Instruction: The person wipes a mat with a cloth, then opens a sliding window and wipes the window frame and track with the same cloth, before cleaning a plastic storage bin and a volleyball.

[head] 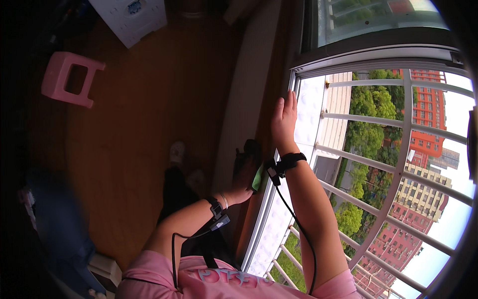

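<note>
My left hand (pixel 238 195) is low beside the window wall, in deep shade. Its fingers lie against a dark object with a green part (pixel 257 180); the shade hides how they meet it and what the object is. My right hand (pixel 285 121) is raised at the inner edge of the window frame (pixel 293 80), fingers stretched and holding nothing. Whether its palm touches the frame is unclear. Each wrist bears a black strap with a small cabled device.
White bars (pixel 397 123) cross the open window, with trees and buildings outside. A dark wooden sill (pixel 246 220) runs below the window frame. A pink plastic stool (pixel 65 76) and a white container (pixel 138 18) stand on the wooden floor. Dark blue fabric (pixel 59 220) is at lower left.
</note>
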Tool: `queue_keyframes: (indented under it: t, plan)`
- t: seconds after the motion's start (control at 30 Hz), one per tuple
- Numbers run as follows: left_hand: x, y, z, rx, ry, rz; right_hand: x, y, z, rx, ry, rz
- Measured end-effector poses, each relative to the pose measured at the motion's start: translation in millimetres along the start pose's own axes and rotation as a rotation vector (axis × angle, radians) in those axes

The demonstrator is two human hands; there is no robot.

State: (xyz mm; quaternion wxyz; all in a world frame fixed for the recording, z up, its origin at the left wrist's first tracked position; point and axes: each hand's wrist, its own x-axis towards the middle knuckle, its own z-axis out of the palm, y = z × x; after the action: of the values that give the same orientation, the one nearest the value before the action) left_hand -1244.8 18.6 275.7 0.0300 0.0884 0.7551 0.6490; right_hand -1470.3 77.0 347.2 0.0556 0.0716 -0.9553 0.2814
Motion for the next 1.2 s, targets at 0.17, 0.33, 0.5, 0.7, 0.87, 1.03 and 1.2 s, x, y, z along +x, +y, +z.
queue_keyframes:
  t: [0.17, 0.33, 0.5, 0.7, 0.87, 1.03, 1.2]
  plan:
    - [70, 2, -32, -0.083, -0.037, 0.015, -3, 8, 1, -0.024, 0.011, -0.016]
    - [117, -6, -46, -0.291, -0.052, -0.09, -3, 9, 6, -0.019, 0.006, 0.0]
    - [195, -26, -56, -0.143, 0.074, -0.089, 2, 6, 9, -0.045, 0.004, 0.014]
    - [267, -42, -68, -0.108, 0.173, -0.05, 1, 13, 0, -0.044, -0.056, 0.055]
    - [331, -63, -89, -0.007, 0.094, -0.1, 6, 9, -4, -0.037, -0.118, 0.116]
    - [389, -68, -108, 0.01, 0.078, -0.079, 1, 10, -10, -0.042, -0.146, 0.172]
    - [451, -86, -129, 0.078, 0.046, -0.072, 3, -2, -13, -0.082, -0.171, 0.23]
